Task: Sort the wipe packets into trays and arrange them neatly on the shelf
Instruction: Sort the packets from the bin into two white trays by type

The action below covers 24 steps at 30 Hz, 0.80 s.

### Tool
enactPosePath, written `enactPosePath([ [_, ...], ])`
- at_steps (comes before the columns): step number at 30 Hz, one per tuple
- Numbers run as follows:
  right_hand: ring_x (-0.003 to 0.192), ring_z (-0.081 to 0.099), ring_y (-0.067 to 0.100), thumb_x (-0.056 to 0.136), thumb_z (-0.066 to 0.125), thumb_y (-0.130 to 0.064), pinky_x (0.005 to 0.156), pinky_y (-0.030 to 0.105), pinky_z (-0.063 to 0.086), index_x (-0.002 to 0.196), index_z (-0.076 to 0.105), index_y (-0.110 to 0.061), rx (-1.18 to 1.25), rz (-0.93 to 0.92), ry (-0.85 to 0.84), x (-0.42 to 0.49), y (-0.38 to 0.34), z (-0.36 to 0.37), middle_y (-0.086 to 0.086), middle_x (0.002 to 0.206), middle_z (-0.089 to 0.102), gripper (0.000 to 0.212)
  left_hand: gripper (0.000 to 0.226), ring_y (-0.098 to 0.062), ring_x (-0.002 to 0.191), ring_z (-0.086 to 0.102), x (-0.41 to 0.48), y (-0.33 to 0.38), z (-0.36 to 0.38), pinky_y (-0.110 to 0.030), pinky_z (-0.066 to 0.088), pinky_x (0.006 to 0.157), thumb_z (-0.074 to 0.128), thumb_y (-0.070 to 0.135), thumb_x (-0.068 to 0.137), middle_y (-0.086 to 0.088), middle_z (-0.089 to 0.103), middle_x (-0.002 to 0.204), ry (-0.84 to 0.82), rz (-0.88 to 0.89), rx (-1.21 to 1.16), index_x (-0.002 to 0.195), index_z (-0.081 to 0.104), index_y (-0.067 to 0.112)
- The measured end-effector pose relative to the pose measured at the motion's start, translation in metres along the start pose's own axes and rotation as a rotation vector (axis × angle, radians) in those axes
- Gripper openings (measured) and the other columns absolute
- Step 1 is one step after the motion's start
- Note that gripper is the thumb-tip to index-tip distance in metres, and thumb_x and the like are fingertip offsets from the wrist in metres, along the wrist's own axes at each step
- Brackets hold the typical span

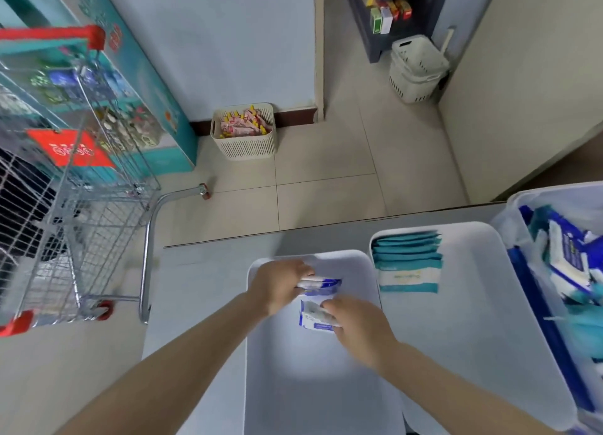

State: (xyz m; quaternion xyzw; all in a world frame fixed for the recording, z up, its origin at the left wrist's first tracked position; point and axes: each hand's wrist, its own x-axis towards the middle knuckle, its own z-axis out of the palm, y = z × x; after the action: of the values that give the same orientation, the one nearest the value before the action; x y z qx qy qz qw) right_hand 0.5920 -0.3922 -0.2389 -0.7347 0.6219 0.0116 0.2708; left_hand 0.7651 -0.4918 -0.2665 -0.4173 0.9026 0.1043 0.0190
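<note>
Plainly, both hands are at work inside the white rectangular plastic tray (293, 385) nearest the person, up at its twelve o'clock end. The left hand (280, 284) has its fingers curled over a small row of blue-and-white soft plastic wipe packets (323, 284) that seem to stand on edge, and grips them together. The right hand (355, 323), at about five o'clock from the left, pinches a single blue-and-white packet (310, 319) lying flatter, just beside that row. Blur hides exactly how its fingers lie.

At three o'clock from this tray, and touching it, a second white tray (473, 304) holds teal-and-white wipe packets (406, 261) lapped in a neat row at its eleven o'clock corner. Further toward three o'clock, a clear plastic bin (554, 190) holds the unsorted heap of mixed packets. All of this sits on a pale grey table (202, 271). A wire shopping cart with red trim (81, 222) stands at nine o'clock.

The packets look light, flat and pliable, with a slick film skin. They will probably slide over one another and topple when stood on edge. A pinch across the broad faces should hold a packet best, with the other hand bracing the row. They do not look fragile, and a firm squeeze should only bend them.
</note>
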Motion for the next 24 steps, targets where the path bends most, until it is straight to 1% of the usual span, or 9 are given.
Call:
enactPosePath([
  [2,0.100,0.058,0.028,0.085,0.045,-0.005,0.068,0.034,0.042,0.114,0.056,-0.017,-0.042,-0.030,0.010,0.013,0.001,0.012,0.002,0.110,0.058,0.033,0.026,-0.010,0.063,0.067,0.006,-0.002,0.004,-0.014,0.044,0.049,0.083,0.027,0.056,0.015,0.069,0.075,-0.023,0.052,-0.007,0.080,0.072,0.031],
  [4,0.085,0.063,0.028,0.074,0.061,-0.005,0.059,0.034,0.047,0.108,0.063,-0.018,-0.076,-0.051,0.009,0.022,0.001,0.021,0.003,0.098,0.064,0.036,0.018,-0.011,0.068,0.068,0.010,-0.004,0.006,-0.016,0.045,0.050,0.077,0.032,0.064,0.012,0.069,0.077,-0.047,0.053,0.003,0.081,0.071,0.030],
  [6,0.064,0.063,0.021,0.049,0.078,-0.012,0.046,0.024,0.041,0.089,0.069,-0.022,-0.181,-0.058,-0.017,0.029,0.000,0.024,-0.002,0.075,0.064,0.043,0.014,-0.013,0.084,0.067,0.011,-0.007,0.008,-0.022,0.049,0.059,0.063,0.034,0.081,0.012,0.067,0.093,-0.117,0.003,0.034,0.095,0.064,0.030],
  [12,0.045,0.056,0.016,0.017,0.081,-0.013,0.036,0.019,0.032,0.067,0.062,-0.022,-0.205,0.061,0.034,0.018,0.011,0.018,-0.005,0.055,0.056,0.054,0.040,-0.020,0.108,0.060,0.008,-0.011,0.008,-0.030,0.051,0.075,0.053,0.022,0.089,0.010,0.059,0.122,-0.224,-0.010,0.068,0.127,0.047,0.031],
  [14,0.060,0.061,0.020,0.037,0.080,-0.011,0.042,0.024,0.035,0.079,0.062,-0.019,-0.190,0.098,0.013,0.014,0.007,0.018,-0.002,0.070,0.061,0.046,0.039,-0.020,0.105,0.062,0.006,-0.011,0.006,-0.028,0.049,0.073,0.053,0.022,0.088,0.009,0.062,0.117,-0.227,-0.072,0.046,0.126,0.047,0.031],
  [16,0.091,0.060,0.026,0.071,0.061,-0.007,0.058,0.031,0.036,0.104,0.057,-0.017,-0.140,0.093,0.042,0.019,0.005,0.024,0.003,0.100,0.060,0.035,0.027,-0.022,0.097,0.063,0.006,-0.008,0.000,-0.028,0.048,0.068,0.054,0.020,0.087,0.005,0.064,0.107,-0.204,-0.066,0.079,0.114,0.052,0.025],
  [18,0.100,0.056,0.027,0.080,0.051,-0.008,0.063,0.031,0.034,0.115,0.055,-0.018,-0.072,0.101,0.064,0.029,0.003,0.032,0.003,0.112,0.056,0.037,0.019,-0.024,0.089,0.061,0.005,-0.005,-0.010,-0.027,0.041,0.059,0.055,0.014,0.083,0.001,0.062,0.098,-0.212,-0.020,0.134,0.101,0.054,0.021],
  [21,0.072,0.063,0.026,0.060,0.071,-0.010,0.047,0.027,0.037,0.095,0.066,-0.018,-0.001,0.071,0.144,0.044,-0.012,0.033,0.001,0.090,0.062,0.036,0.017,-0.024,0.081,0.058,0.002,-0.011,-0.022,-0.027,0.029,0.056,0.054,0.010,0.080,0.000,0.058,0.091,-0.246,-0.010,0.138,0.093,0.049,0.019],
  [24,0.047,0.057,0.021,0.034,0.081,-0.007,0.033,0.021,0.031,0.075,0.068,-0.022,-0.037,0.055,0.233,0.055,-0.022,0.035,-0.004,0.068,0.061,0.045,0.025,-0.019,0.057,0.058,-0.004,-0.018,-0.026,-0.022,0.028,0.041,0.075,0.013,0.061,0.006,0.060,0.069,-0.128,0.027,0.160,0.079,0.059,0.020],
])
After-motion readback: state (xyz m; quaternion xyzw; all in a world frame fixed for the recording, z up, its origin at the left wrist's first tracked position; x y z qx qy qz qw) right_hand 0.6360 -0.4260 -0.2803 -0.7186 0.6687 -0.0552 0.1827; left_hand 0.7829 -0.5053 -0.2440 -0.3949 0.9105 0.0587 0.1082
